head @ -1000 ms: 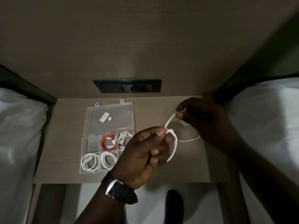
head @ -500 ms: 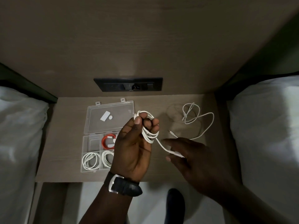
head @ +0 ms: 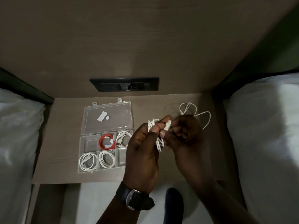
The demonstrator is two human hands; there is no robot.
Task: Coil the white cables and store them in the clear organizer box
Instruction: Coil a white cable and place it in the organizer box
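Note:
My left hand (head: 143, 149) grips a coiled white cable (head: 159, 143) above the right half of the wooden nightstand (head: 64, 168). My right hand (head: 184, 136) pinches that cable's white plug end against the coil. The clear organizer box (head: 97, 171) lies open to the left of my hands, its lid (head: 108, 118) folded back. Three of its compartments hold coiled white cables (head: 87, 160), and one holds a red cable (head: 106, 142). A loose white cable (head: 195, 113) sprawls on the nightstand behind my right hand.
A black socket panel (head: 124, 86) sits in the wooden wall behind the nightstand. White bedding lies on the left (head: 17, 135) and on the right (head: 265, 135). A dark shoe (head: 174, 202) shows on the pale floor below the nightstand's front edge.
My left hand wound the white cable into a coil. My right hand came up from the nightstand's front and closed on the cable's plug end at the coil.

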